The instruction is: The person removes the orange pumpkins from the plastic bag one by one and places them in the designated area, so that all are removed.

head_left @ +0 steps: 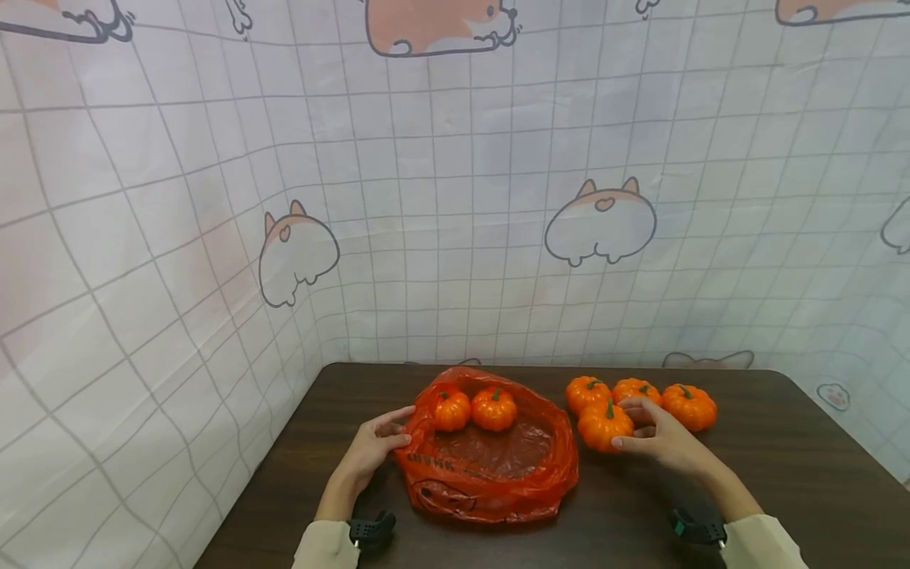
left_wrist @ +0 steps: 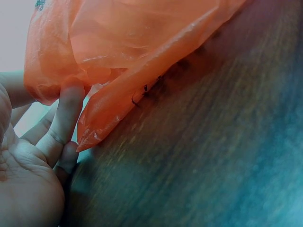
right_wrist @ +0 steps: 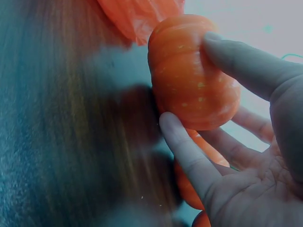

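A red plastic bag (head_left: 490,494) stands on the table with its mouth spread wide. Inside it, toward the back left, sit two small orange pumpkins, one on the left (head_left: 452,411) and one on the right (head_left: 494,408). My left hand (head_left: 377,444) holds the bag's left side, and the left wrist view shows its fingers (left_wrist: 71,101) against the crumpled plastic. Just right of the bag, my right hand (head_left: 657,433) grips another small pumpkin (head_left: 600,427) between thumb and fingers. The right wrist view shows this pumpkin (right_wrist: 191,75) close up, with its underside hidden in the head view.
Behind the right hand, three more pumpkins line the back right: a left one (head_left: 586,390), a middle one (head_left: 635,388) and a right one (head_left: 690,407). The dark wooden table (head_left: 284,490) ends at a cartoon-patterned wall sheet (head_left: 462,300).
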Demonstrator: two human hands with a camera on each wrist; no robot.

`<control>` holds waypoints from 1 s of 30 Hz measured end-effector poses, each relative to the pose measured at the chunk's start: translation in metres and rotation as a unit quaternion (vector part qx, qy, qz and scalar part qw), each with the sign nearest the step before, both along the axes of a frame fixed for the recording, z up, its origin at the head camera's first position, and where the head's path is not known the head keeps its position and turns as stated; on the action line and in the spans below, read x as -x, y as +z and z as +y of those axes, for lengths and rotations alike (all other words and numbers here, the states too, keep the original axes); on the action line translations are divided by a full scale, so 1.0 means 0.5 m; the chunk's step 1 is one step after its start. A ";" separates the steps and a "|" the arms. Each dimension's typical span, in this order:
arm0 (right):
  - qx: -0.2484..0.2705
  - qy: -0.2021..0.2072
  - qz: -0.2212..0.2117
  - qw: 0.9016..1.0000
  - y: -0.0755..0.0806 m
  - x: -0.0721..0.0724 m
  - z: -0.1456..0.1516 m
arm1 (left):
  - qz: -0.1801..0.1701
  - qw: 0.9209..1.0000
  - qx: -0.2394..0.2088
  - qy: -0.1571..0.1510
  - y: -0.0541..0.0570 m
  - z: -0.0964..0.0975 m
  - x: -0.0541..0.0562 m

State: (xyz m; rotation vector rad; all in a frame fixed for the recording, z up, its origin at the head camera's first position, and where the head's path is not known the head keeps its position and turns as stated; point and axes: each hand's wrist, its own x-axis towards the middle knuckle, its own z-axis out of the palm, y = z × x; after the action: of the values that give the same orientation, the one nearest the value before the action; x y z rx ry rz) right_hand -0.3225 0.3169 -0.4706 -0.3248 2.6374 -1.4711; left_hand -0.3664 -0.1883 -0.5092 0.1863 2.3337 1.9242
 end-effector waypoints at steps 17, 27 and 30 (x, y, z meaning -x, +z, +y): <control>-0.010 0.007 0.009 1.000 -0.020 0.009 0.001 | 0.001 1.000 0.006 0.003 0.000 0.001 -0.001; -0.026 0.003 0.020 0.999 -0.027 0.012 0.000 | 0.006 1.000 0.000 -0.002 0.003 0.003 -0.002; -0.030 0.002 0.023 0.999 -0.030 0.014 0.000 | 0.003 1.000 0.000 0.000 0.000 0.002 0.000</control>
State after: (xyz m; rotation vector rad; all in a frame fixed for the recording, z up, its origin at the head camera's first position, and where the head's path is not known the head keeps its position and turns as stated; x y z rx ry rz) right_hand -0.3294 0.3167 -0.4857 -0.3632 2.7080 -1.3962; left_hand -0.3663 -0.1874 -0.5090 0.1929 2.3378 1.9249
